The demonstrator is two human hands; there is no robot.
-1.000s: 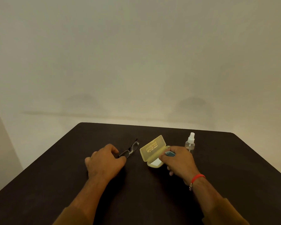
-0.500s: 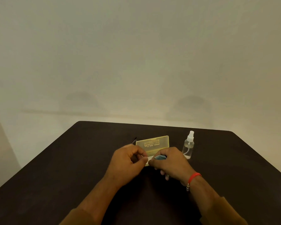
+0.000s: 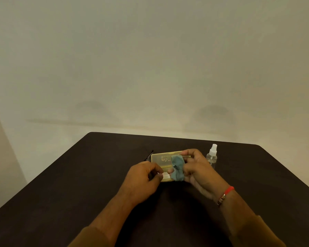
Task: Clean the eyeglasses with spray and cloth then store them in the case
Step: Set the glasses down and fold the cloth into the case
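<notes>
A yellow glasses case (image 3: 161, 158) lies open at the table's centre, lid raised toward the wall. My right hand (image 3: 198, 171) pinches a crumpled blue-grey cloth (image 3: 177, 168) just above the case's right half. My left hand (image 3: 144, 178) has its fingers curled at the case's front left corner and holds its lower half. The dark eyeglasses (image 3: 149, 155) lie on the table behind the case's left end, mostly hidden by it. A clear spray bottle (image 3: 212, 156) with a white nozzle stands upright just right of my right hand.
The dark table (image 3: 78, 184) ends at a far edge a little beyond the case, with a plain pale wall behind. A red band and a beaded bracelet sit on my right wrist.
My left hand left the eyeglasses and moved right to the case. The case turned square to me. My right hand lifted the cloth up out of the case.
</notes>
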